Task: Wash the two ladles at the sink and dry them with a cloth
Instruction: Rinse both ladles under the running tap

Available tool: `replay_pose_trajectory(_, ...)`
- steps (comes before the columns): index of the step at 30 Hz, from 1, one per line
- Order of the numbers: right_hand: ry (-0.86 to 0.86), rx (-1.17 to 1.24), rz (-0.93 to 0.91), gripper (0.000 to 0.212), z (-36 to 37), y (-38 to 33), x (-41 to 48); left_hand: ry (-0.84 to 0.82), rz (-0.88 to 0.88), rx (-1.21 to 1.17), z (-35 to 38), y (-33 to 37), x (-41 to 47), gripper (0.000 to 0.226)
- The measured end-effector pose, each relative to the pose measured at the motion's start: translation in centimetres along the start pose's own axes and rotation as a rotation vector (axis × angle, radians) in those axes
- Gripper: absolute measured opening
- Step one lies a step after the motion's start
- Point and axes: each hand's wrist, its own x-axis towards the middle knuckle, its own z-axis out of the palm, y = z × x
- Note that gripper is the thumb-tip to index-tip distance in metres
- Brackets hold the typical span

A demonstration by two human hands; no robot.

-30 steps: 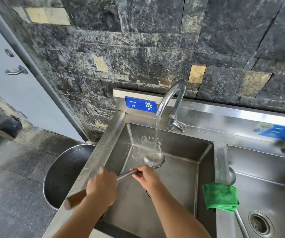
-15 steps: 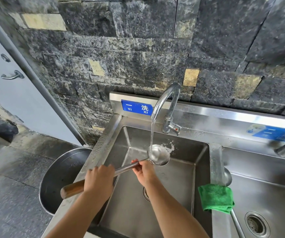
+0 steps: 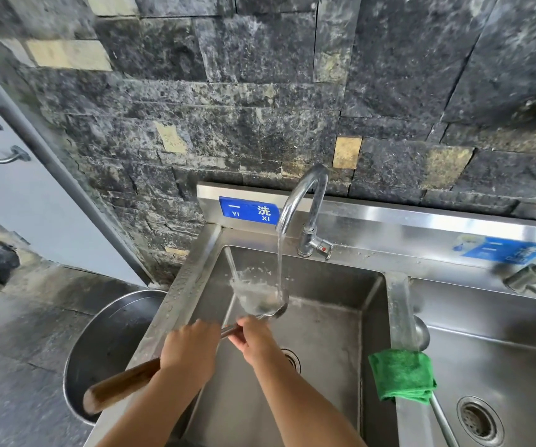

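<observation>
While water runs from the gooseneck faucet (image 3: pixel 305 201) into the left basin (image 3: pixel 331 337) of the stainless steel sink, the person holds a ladle (image 3: pixel 262 304) under the stream with both hands. Its bowl sits directly beneath the spout, tilted, and water splashes up and out of it toward the left. The left hand (image 3: pixel 189 351) is closed around the shaft where the metal meets the wooden handle (image 3: pixel 120 388), which projects down and left past the basin rim and over a large round metal pot (image 3: pixel 99 346) standing on the floor beside the sink. The right hand (image 3: pixel 255 341) is closed on the metal shaft just behind the bowl, fingers wrapped under it. A second ladle (image 3: pixel 421 330) lies in the right basin (image 3: pixel 502 366), its bowl resting against the divider between the basins and its handle running toward the near edge. A folded green cloth (image 3: pixel 402 375) is draped over that divider, covering part of the second ladle's handle. A blue label (image 3: pixel 249 210) is fixed to the backsplash behind the left basin. A dark stone wall (image 3: pixel 260 91) rises behind the sink.
</observation>
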Motion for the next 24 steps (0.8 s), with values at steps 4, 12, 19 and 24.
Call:
replay_pose_trajectory(4,0.067,-0.091,-0.029,0.014,-0.2,0.0,0.6,-0.038,0.041,-0.015,1.4,-0.8,0.8,0.035)
replay_pose_trajectory(12,0.263,-0.130,-0.096,0.030,0.5,0.9,1.9,-0.073,0.103,-0.229,4.0,-2.8,3.3,0.020)
replay_pose_trajectory(19,0.296,-0.385,-0.159,0.019,-0.1,0.5,1.8,-0.065,0.191,-0.348,5.7,-6.1,6.9,0.015)
replay_pose_trajectory(24,0.450,-1.027,-0.391,0.036,-5.3,-3.5,-1.3,0.009,0.330,-0.330,4.8,-8.8,10.2,0.023)
